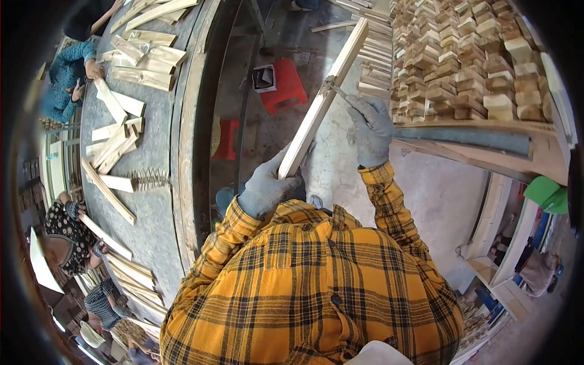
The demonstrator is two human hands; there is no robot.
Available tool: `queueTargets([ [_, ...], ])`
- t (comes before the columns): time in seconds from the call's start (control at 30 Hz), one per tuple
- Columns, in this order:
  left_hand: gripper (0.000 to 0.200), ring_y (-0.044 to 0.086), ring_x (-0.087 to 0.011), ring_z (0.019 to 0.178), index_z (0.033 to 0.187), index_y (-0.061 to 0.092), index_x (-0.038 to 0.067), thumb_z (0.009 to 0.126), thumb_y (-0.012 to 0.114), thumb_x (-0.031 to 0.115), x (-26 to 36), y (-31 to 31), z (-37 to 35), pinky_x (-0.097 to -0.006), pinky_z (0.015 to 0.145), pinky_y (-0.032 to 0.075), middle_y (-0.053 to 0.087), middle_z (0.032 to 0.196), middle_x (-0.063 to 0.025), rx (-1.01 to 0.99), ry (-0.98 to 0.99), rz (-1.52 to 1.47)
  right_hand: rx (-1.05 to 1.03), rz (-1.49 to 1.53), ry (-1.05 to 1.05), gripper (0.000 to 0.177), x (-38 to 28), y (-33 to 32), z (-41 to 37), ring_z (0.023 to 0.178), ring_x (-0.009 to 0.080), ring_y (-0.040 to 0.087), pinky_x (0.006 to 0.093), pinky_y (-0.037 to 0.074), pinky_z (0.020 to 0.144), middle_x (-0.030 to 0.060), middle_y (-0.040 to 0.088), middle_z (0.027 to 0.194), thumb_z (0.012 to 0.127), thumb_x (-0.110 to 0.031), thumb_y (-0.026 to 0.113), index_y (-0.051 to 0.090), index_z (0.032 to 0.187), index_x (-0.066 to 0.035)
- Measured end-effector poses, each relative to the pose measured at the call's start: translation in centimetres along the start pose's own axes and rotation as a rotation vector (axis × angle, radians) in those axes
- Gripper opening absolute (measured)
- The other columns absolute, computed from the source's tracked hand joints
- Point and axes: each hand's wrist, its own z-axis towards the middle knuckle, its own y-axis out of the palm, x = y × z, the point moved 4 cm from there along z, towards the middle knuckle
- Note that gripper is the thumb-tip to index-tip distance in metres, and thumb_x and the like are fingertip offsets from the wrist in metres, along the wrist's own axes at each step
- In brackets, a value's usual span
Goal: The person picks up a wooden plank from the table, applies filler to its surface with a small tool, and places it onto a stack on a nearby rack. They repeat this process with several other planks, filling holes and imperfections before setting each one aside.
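Note:
A long pale wooden strip [311,125] slants away from me, its near end gripped by my left hand [267,185] in a grey glove. My right hand [372,131], gloved too, is closed around a thin knife-like tool [339,92]. The tool's tip touches the strip at a dark, rough patch [328,83] past its middle. Most of the tool's handle is hidden in the glove.
A long worktable [152,210] with loose wooden pieces runs along the left; co-workers [70,76] stand at its far side. Stacked wood blocks [462,67] fill a rack at the right. A red stool [286,88] with a small box stands ahead. A green cap [545,194] hangs right.

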Motion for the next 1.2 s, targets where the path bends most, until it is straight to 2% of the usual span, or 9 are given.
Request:
queueTargets([
  [0.23,0.061,0.052,-0.0089,0.057,0.131,0.044,0.004,0.074,0.063,-0.002,1.3,0.2,1.7,-0.0226,0.051,0.045,0.057,0.080,-0.0036,-0.043,-0.146,-0.117,-0.078,0.021,0.045,0.024,1.7,-0.4,0.4,0.077,0.0152,0.056,0.0243,0.045,0.066,0.0032,0.058,0.084,0.075,0.001,0.069,0.069,0.098,-0.007],
  [0.33,0.071,0.051,-0.0065,0.056,0.139,0.038,0.019,0.075,0.064,0.003,0.6,0.3,1.5,-0.0215,0.053,0.046,0.059,0.081,-0.0037,-0.064,-0.168,-0.109,-0.052,0.073,0.135,0.026,2.3,0.2,0.9,0.076,0.0151,0.056,0.0241,0.045,0.067,0.0033,0.057,0.084,0.075,0.002,0.069,0.069,0.098,-0.008],
  [0.43,0.059,0.053,-0.0092,0.056,0.130,0.044,0.003,0.075,0.063,-0.001,2.3,1.0,2.3,-0.0229,0.050,0.046,0.058,0.080,-0.0040,-0.094,-0.167,-0.177,-0.045,0.084,0.160,0.027,3.3,0.2,1.2,0.076,0.0148,0.056,0.0239,0.045,0.067,0.0033,0.057,0.085,0.074,0.002,0.068,0.069,0.099,-0.008],
  [0.53,0.057,0.051,-0.0083,0.053,0.129,0.046,0.005,0.075,0.063,0.000,1.8,0.3,2.2,-0.0227,0.048,0.045,0.057,0.080,-0.0033,-0.094,-0.127,-0.235,-0.056,0.061,0.133,0.027,3.9,0.5,-0.1,0.076,0.0146,0.056,0.0237,0.045,0.067,0.0033,0.057,0.086,0.074,0.002,0.068,0.069,0.099,-0.008],
  [0.63,0.071,0.060,-0.0120,0.067,0.139,0.037,0.018,0.075,0.063,0.003,1.1,-0.3,3.0,-0.0249,0.065,0.050,0.062,0.090,-0.0082,-0.081,-0.218,-0.028,-0.013,-0.022,0.129,0.027,4.3,0.3,0.1,0.075,0.0148,0.055,0.0240,0.045,0.066,0.0035,0.057,0.086,0.074,0.002,0.068,0.069,0.099,-0.008],
  [0.73,0.065,0.061,-0.0151,0.086,0.136,0.042,0.013,0.076,0.065,0.008,1.5,-1.2,1.9,-0.0269,0.079,0.049,0.062,0.103,-0.0109,0.074,0.042,0.216,0.002,-0.050,0.095,0.027,2.2,1.1,0.7,0.075,0.0150,0.055,0.0245,0.046,0.065,0.0035,0.058,0.085,0.074,0.001,0.069,0.069,0.098,-0.009],
  [0.87,0.068,0.056,-0.0163,0.107,0.138,0.039,0.016,0.075,0.065,0.009,2.2,-1.6,1.8,-0.0270,0.093,0.041,0.059,0.117,-0.0155,0.067,0.029,0.197,0.000,-0.092,0.016,0.028,2.2,2.0,0.6,0.074,0.0159,0.055,0.0248,0.045,0.064,0.0033,0.058,0.085,0.073,0.000,0.070,0.070,0.098,-0.011],
  [1.07,0.071,0.058,-0.0334,0.101,0.137,0.038,0.023,0.073,0.065,0.009,0.0,-2.6,2.2,-0.0351,0.087,0.047,0.058,0.111,-0.0179,0.137,0.109,0.297,-0.217,-0.242,-0.091,0.027,1.0,2.0,-1.7,0.078,0.0191,0.057,0.0275,0.046,0.066,0.0037,0.058,0.085,0.074,-0.005,0.070,0.070,0.098,-0.016],
  [1.2,0.067,0.058,-0.0356,0.095,0.136,0.039,0.024,0.076,0.066,0.017,-4.6,-3.7,6.1,-0.0397,0.081,0.047,0.056,0.103,-0.0159,0.211,0.151,0.458,-0.511,-0.299,0.160,0.023,4.0,2.1,-5.0,0.079,0.0203,0.058,0.0294,0.047,0.070,0.0064,0.058,0.085,0.077,-0.004,0.064,0.068,0.099,-0.011],
])
